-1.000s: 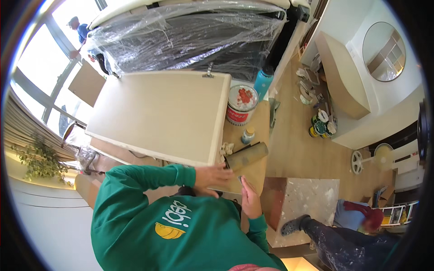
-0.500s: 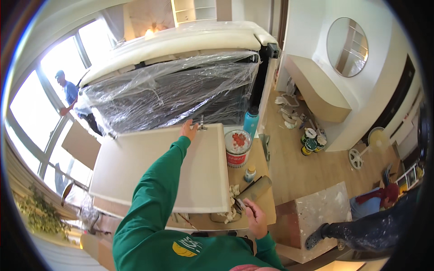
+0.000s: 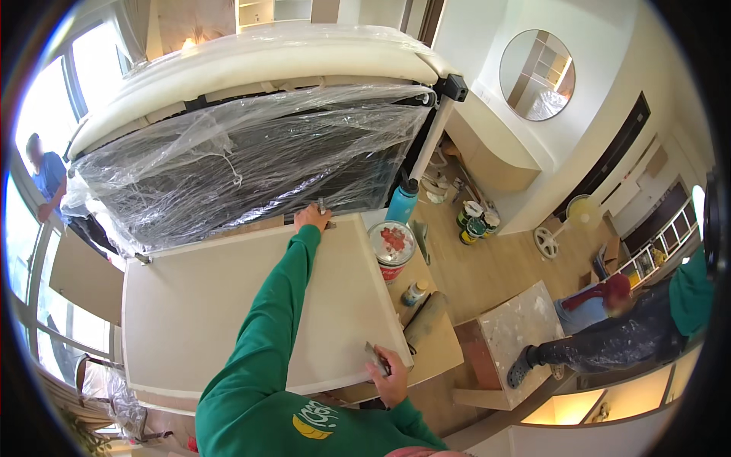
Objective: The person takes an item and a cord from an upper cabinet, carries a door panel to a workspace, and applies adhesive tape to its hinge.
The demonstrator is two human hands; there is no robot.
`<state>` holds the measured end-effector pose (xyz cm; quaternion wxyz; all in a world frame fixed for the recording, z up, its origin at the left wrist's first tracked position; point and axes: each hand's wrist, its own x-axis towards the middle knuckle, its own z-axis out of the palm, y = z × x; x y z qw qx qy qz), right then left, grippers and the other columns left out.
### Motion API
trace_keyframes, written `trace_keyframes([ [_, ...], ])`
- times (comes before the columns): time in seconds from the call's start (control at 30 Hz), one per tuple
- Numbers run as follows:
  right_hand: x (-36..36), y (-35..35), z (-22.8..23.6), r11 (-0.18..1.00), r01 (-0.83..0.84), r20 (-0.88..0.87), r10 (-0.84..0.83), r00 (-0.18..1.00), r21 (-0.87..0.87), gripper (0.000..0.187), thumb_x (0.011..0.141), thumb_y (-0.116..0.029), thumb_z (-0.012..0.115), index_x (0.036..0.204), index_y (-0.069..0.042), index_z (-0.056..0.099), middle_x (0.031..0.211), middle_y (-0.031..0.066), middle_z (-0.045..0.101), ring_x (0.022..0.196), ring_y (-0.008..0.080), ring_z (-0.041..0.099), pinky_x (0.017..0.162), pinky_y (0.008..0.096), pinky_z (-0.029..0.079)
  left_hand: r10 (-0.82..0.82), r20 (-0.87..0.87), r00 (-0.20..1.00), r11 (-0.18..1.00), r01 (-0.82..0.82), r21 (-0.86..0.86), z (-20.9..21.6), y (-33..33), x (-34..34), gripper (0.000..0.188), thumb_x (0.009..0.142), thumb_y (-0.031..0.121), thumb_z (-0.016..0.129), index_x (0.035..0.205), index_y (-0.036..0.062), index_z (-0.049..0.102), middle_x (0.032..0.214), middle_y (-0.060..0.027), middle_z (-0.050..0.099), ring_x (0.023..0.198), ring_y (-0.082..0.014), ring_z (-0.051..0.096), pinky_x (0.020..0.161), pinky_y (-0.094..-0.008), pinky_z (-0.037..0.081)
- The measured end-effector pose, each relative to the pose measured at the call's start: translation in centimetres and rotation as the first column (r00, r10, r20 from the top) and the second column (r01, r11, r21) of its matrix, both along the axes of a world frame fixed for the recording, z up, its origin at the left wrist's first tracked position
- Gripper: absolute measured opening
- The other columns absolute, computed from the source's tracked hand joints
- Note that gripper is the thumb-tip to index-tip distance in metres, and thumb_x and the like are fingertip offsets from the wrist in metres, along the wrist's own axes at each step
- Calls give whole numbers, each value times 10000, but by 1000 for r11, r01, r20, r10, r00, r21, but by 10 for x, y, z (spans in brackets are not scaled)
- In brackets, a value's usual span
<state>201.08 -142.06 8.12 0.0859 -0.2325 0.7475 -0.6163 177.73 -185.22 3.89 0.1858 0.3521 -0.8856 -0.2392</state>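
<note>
I see my left hand (image 3: 311, 218) stretched out to the far edge of the cream panel (image 3: 228, 305), its grip closed over a small metal fitting (image 3: 322, 207) that stands up at that edge. My right hand (image 3: 392, 377) sits at the panel's near right corner, grip clamped on a flat metal scraper (image 3: 376, 358) whose blade lies against the corner. The panel lies flat across the surface in front of me, and my green sleeve (image 3: 282, 305) crosses it lengthwise.

Just beyond the left hand rises a tilted mattress frame wrapped in clear plastic sheeting (image 3: 244, 160), close against the panel's far edge. To the right of the panel stand a paint can (image 3: 391, 247) with a red-marked lid, a blue bottle (image 3: 402, 204) behind it, a small jar (image 3: 414, 292) and a paint roller (image 3: 426, 320) lying near the right hand. On the wooden floor beyond, several small tins (image 3: 476, 221) are clustered. Another person (image 3: 609, 335) crouches at lower right beside a paint-stained board (image 3: 514, 327).
</note>
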Motion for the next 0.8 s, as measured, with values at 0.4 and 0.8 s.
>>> trace_keyframes([
  [0.4, 1, -18, -4, 993, 109, -101, -105, 989, 40, 307, 839, -15, 692, 1140, 15, 641, 1011, 90, 645, 922, 154, 622, 832, 274, 495, -218, -536, 815, 964, 266, 11, 12, -4, 18, 480, 794, 507, 707, 787, 49, 563, 741, -124, 592, 766, -332, 573, 715, -442, 421],
  [0.8, -4, -15, -7, 997, 63, -118, -69, 991, -48, 318, 855, -32, 661, 1166, 23, 626, 1054, 92, 649, 955, 157, 620, 857, 278, 492, -245, -371, 896, 966, 193, -172, 23, 23, 42, 464, 802, 453, 717, 946, 42, 561, 834, -163, 603, 827, -366, 586, 712, -486, 456],
])
